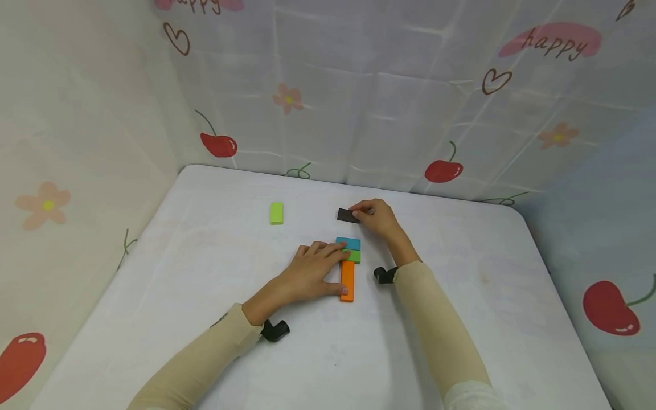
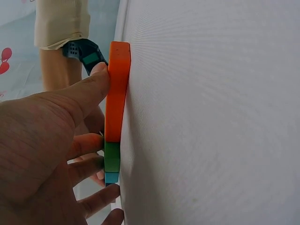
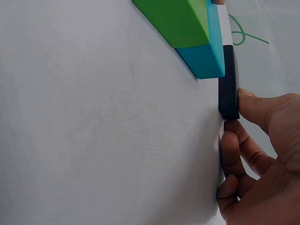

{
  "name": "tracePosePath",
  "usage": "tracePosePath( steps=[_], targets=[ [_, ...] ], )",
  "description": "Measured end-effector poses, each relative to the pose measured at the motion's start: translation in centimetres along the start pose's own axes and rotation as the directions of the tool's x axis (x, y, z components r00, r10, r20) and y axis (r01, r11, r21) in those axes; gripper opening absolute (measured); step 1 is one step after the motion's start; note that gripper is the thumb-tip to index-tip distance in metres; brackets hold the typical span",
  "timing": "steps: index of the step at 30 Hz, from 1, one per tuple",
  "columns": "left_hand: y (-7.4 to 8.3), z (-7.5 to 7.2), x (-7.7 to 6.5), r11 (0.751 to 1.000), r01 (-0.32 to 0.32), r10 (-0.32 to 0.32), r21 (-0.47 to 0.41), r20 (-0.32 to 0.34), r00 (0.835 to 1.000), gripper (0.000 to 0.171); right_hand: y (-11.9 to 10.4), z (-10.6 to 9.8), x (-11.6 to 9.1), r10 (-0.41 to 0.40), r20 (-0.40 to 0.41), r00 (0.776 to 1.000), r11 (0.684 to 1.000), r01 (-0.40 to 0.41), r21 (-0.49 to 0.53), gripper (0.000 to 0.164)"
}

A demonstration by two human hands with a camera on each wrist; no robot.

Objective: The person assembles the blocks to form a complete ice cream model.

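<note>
An orange block (image 1: 347,281), a green block (image 1: 354,256) and a blue block (image 1: 351,244) lie end to side in a T-like row on the table. My left hand (image 1: 311,272) spreads over them from the left. Its thumb touches the orange block (image 2: 118,93) near its front end, and its fingers rest at the green and blue ones. Behind the row, my right hand (image 1: 376,218) pinches the right end of a black block (image 1: 346,216) between thumb and fingers. In the right wrist view, the thumb lies on the face of the black block (image 3: 228,84).
A lime-green block (image 1: 277,213) stands apart at the back left of the white table (image 1: 205,250). Printed curtains (image 1: 359,114) hang around the back and sides. A black wrist device (image 1: 275,330) sticks out below the left wrist, another (image 1: 385,275) beside the right wrist.
</note>
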State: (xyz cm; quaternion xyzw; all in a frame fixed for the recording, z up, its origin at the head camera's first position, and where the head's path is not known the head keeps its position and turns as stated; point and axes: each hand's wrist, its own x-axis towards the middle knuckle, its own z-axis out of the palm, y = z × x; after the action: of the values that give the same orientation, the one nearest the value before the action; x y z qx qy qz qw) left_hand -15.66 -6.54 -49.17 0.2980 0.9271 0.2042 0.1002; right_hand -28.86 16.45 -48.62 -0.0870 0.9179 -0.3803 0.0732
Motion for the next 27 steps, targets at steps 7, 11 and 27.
tracePosePath(
  steps=[7,11,27],
  targets=[
    [0.1,-0.2,0.0,1.000,-0.001,0.001,0.004,-0.006,1.000,0.085,-0.1,0.0,-0.5,-0.013,0.001,1.000,1.000,0.013,0.000,0.024],
    [0.1,-0.1,0.0,1.000,-0.002,0.002,-0.005,-0.002,1.000,0.085,0.1,0.2,-1.0,-0.025,0.001,1.000,0.999,0.025,-0.023,0.024],
    [-0.1,0.2,0.1,1.000,-0.010,0.010,0.004,-0.004,1.000,0.086,0.3,0.7,-2.9,-0.025,-0.004,1.000,0.998,0.025,-0.054,0.022]
  ],
)
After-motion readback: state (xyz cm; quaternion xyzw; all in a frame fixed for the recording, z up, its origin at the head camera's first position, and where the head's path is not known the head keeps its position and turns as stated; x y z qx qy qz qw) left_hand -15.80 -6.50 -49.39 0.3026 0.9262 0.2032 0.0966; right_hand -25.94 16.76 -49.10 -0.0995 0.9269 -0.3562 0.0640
